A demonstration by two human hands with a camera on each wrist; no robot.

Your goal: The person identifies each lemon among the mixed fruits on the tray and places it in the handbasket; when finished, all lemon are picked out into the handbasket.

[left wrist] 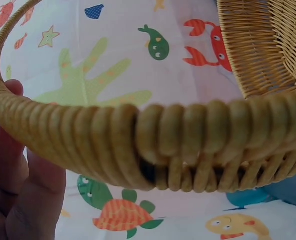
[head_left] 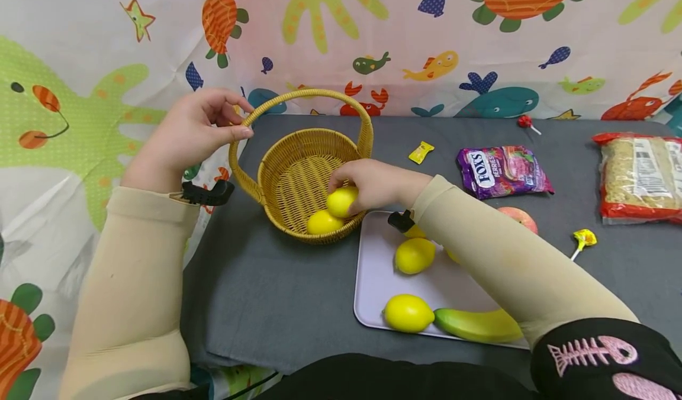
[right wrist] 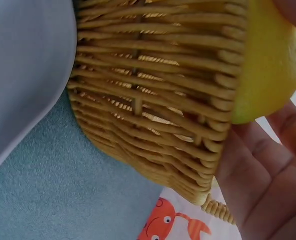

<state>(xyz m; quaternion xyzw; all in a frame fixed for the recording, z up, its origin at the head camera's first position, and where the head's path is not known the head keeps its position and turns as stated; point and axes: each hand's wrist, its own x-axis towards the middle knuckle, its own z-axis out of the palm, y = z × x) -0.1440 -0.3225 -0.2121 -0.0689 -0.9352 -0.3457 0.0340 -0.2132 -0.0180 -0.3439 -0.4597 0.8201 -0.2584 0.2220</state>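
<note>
My left hand (head_left: 194, 129) pinches the handle of a woven wicker basket (head_left: 290, 190) between thumb and fingers, on the handle's left side. In the left wrist view the wrapped handle (left wrist: 87, 130) crosses close in front of the fingers. At the basket's right rim, my right hand (head_left: 380, 182) grips a lemon (head_left: 341, 201) just inside. Another lemon (head_left: 324, 222) lies in the basket beneath it. From the right wrist, the held lemon (right wrist: 270, 65) appears beside the basket's woven wall (right wrist: 158, 95); the hand's far side is cut off by the frame.
A pale tray (head_left: 375, 293) right of the basket bears lemons (head_left: 414, 255) and a green-yellow banana (head_left: 474, 324), partly under the right forearm. Beyond lie a yellow-wrapped candy (head_left: 421, 152), a purple candy bag (head_left: 503, 170), lollipops (head_left: 585, 238), an apple (head_left: 519, 218) and a red-edged food packet (head_left: 639, 178).
</note>
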